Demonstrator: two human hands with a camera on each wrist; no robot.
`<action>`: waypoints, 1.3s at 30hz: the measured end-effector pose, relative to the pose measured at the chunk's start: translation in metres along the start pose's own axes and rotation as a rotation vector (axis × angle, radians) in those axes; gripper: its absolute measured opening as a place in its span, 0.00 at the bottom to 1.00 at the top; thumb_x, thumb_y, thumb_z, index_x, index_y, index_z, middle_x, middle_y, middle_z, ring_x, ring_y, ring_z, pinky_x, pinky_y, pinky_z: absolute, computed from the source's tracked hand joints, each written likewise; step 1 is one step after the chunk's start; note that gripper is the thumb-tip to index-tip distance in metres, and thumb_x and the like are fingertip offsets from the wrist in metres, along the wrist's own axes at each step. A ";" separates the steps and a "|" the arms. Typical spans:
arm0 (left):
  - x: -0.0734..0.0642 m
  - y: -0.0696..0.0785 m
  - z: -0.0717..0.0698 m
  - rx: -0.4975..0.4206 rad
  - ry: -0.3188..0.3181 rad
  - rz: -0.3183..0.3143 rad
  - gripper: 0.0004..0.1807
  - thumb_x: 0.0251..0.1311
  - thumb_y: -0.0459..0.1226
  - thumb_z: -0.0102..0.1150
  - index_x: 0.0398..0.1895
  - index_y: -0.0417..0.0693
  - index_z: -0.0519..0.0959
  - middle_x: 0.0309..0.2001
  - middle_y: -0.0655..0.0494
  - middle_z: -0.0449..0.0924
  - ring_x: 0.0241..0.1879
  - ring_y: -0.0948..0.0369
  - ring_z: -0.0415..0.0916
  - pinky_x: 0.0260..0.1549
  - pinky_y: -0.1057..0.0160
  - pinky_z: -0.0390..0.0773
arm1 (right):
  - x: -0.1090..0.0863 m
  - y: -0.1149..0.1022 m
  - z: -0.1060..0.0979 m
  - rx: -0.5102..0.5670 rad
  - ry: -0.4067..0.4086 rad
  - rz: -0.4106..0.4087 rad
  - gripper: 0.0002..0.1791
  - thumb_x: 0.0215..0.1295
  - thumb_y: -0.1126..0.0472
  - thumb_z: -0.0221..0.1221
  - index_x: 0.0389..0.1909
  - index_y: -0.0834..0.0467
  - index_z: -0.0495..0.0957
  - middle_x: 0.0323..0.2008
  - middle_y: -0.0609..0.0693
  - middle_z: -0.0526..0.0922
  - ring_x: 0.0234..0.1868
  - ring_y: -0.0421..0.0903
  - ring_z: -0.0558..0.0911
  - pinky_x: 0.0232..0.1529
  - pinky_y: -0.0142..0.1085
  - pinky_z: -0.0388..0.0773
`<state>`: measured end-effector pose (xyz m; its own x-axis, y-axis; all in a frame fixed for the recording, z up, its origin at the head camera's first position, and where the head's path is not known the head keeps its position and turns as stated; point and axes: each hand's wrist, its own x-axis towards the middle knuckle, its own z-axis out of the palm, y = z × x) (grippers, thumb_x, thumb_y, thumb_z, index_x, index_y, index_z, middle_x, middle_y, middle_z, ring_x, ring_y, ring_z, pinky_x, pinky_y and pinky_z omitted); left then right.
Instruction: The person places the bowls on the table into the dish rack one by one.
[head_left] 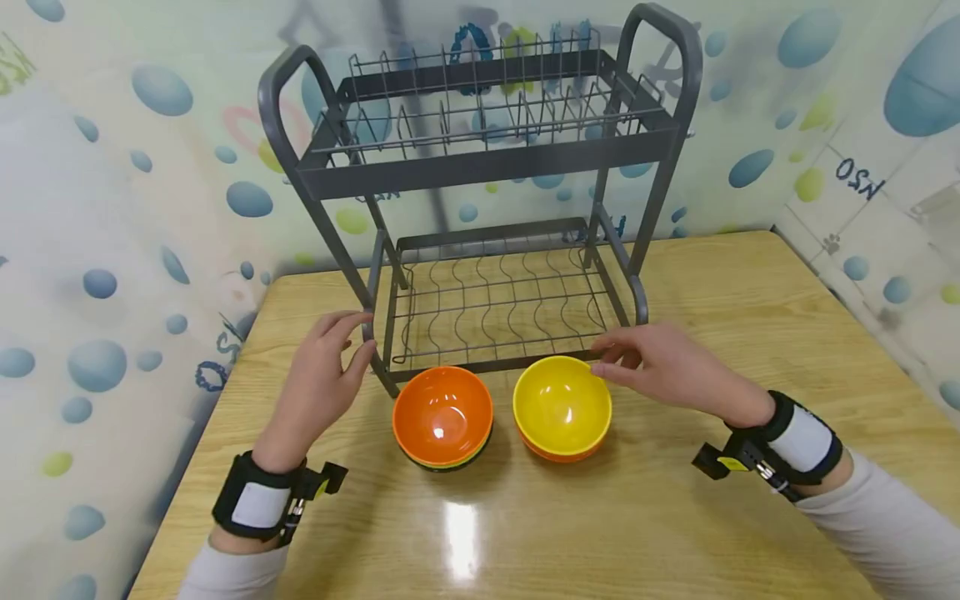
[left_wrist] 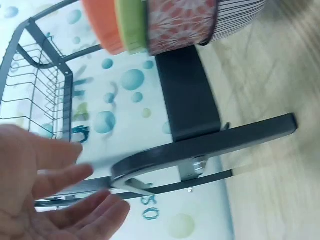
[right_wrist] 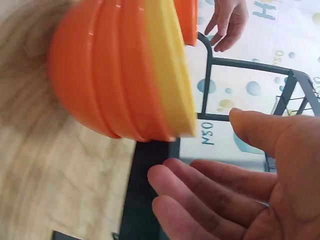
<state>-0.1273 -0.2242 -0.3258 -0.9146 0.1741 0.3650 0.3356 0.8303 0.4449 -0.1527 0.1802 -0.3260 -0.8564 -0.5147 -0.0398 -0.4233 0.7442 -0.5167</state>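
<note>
My left hand (head_left: 318, 379) is beside the lower left rail of a dark grey two-tier dish rack (head_left: 487, 162), fingers loosely bent and nothing in them. An orange bowl (head_left: 442, 417) tops the left stack at the rack's front; in the left wrist view a green bowl (left_wrist: 131, 25), a red patterned bowl (left_wrist: 181, 22) and a striped bowl (left_wrist: 235, 19) show under it. A yellow bowl (head_left: 562, 404) sits on several nested orange bowls (right_wrist: 82, 70) in the right stack. Close to its rim is my right hand (head_left: 660, 367), thumb and fingers apart in the right wrist view.
The rack's lower wire shelf (head_left: 502, 292) lies just behind both stacks, with nothing on it. Its upper tier (head_left: 480, 125) holds wire dividers. A wooden table (head_left: 585, 533) extends around them, and a patterned wall covering (head_left: 165, 200) stands behind.
</note>
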 end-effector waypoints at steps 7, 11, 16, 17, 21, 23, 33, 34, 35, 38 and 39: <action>0.004 -0.011 0.011 -0.090 0.003 -0.128 0.24 0.66 0.34 0.53 0.63 0.33 0.68 0.53 0.35 0.75 0.48 0.43 0.79 0.43 0.47 0.81 | 0.007 0.006 0.016 0.054 -0.016 0.012 0.21 0.61 0.48 0.62 0.49 0.58 0.81 0.34 0.47 0.86 0.25 0.37 0.77 0.26 0.30 0.77; 0.006 -0.011 0.014 -0.103 -0.018 -0.175 0.23 0.67 0.33 0.51 0.63 0.32 0.68 0.48 0.35 0.80 0.45 0.45 0.81 0.43 0.47 0.82 | 0.011 0.004 0.021 0.044 -0.006 0.013 0.17 0.60 0.50 0.63 0.44 0.57 0.83 0.30 0.46 0.85 0.23 0.37 0.76 0.24 0.30 0.76; 0.006 -0.011 0.016 -0.110 0.002 -0.173 0.21 0.66 0.32 0.52 0.61 0.32 0.70 0.44 0.36 0.82 0.41 0.46 0.82 0.40 0.48 0.83 | 0.015 -0.001 0.024 -0.005 0.014 0.003 0.11 0.59 0.54 0.64 0.38 0.56 0.85 0.27 0.45 0.83 0.24 0.39 0.74 0.24 0.30 0.75; 0.005 -0.011 0.016 -0.111 0.006 -0.171 0.21 0.66 0.32 0.52 0.61 0.32 0.71 0.44 0.36 0.83 0.41 0.46 0.82 0.40 0.48 0.83 | 0.015 -0.002 0.024 -0.015 0.019 -0.002 0.10 0.59 0.55 0.64 0.37 0.56 0.85 0.27 0.45 0.83 0.24 0.39 0.74 0.24 0.30 0.75; 0.005 -0.011 0.017 -0.117 0.010 -0.170 0.20 0.66 0.32 0.51 0.60 0.34 0.72 0.44 0.37 0.83 0.40 0.47 0.82 0.40 0.49 0.83 | 0.016 -0.003 0.023 -0.052 0.049 -0.035 0.08 0.59 0.57 0.64 0.36 0.56 0.86 0.27 0.45 0.84 0.25 0.39 0.73 0.24 0.29 0.74; 0.006 -0.012 0.017 -0.121 0.013 -0.171 0.20 0.66 0.32 0.51 0.60 0.34 0.72 0.43 0.37 0.83 0.40 0.47 0.82 0.40 0.49 0.83 | 0.016 -0.004 0.022 -0.061 0.058 -0.048 0.08 0.59 0.57 0.64 0.36 0.56 0.86 0.27 0.45 0.85 0.24 0.39 0.74 0.24 0.28 0.75; 0.007 -0.011 0.017 -0.131 0.012 -0.186 0.20 0.66 0.32 0.51 0.61 0.34 0.72 0.43 0.37 0.83 0.41 0.47 0.82 0.40 0.49 0.83 | 0.016 -0.013 0.017 -0.126 0.074 -0.099 0.05 0.59 0.59 0.64 0.33 0.56 0.87 0.25 0.44 0.84 0.23 0.37 0.73 0.26 0.27 0.74; 0.007 -0.011 0.017 -0.131 0.012 -0.186 0.20 0.66 0.32 0.51 0.61 0.34 0.72 0.44 0.37 0.83 0.41 0.47 0.82 0.40 0.49 0.83 | 0.016 -0.014 0.017 -0.132 0.075 -0.101 0.05 0.59 0.59 0.64 0.33 0.56 0.87 0.25 0.44 0.84 0.23 0.37 0.74 0.26 0.27 0.74; 0.007 -0.011 0.017 -0.132 0.012 -0.185 0.20 0.66 0.32 0.51 0.60 0.35 0.72 0.43 0.37 0.83 0.40 0.47 0.82 0.40 0.49 0.83 | 0.016 -0.014 0.017 -0.136 0.075 -0.101 0.05 0.59 0.59 0.64 0.33 0.56 0.87 0.25 0.45 0.85 0.23 0.37 0.74 0.26 0.27 0.75; 0.007 -0.011 0.017 -0.133 0.014 -0.182 0.20 0.66 0.32 0.52 0.60 0.35 0.72 0.43 0.37 0.83 0.40 0.47 0.82 0.40 0.49 0.83 | 0.017 -0.014 0.017 -0.140 0.075 -0.091 0.06 0.60 0.59 0.64 0.33 0.56 0.87 0.26 0.45 0.85 0.23 0.37 0.74 0.26 0.26 0.75; 0.007 -0.011 0.017 -0.132 0.015 -0.182 0.20 0.66 0.32 0.52 0.60 0.35 0.72 0.43 0.37 0.83 0.40 0.47 0.82 0.40 0.49 0.83 | 0.017 -0.014 0.017 -0.139 0.077 -0.087 0.06 0.59 0.59 0.64 0.33 0.56 0.87 0.26 0.46 0.85 0.23 0.37 0.74 0.26 0.27 0.75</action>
<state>-0.1408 -0.2228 -0.3422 -0.9596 0.0196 0.2806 0.1934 0.7703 0.6076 -0.1561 0.1539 -0.3337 -0.8326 -0.5496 0.0684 -0.5290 0.7527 -0.3919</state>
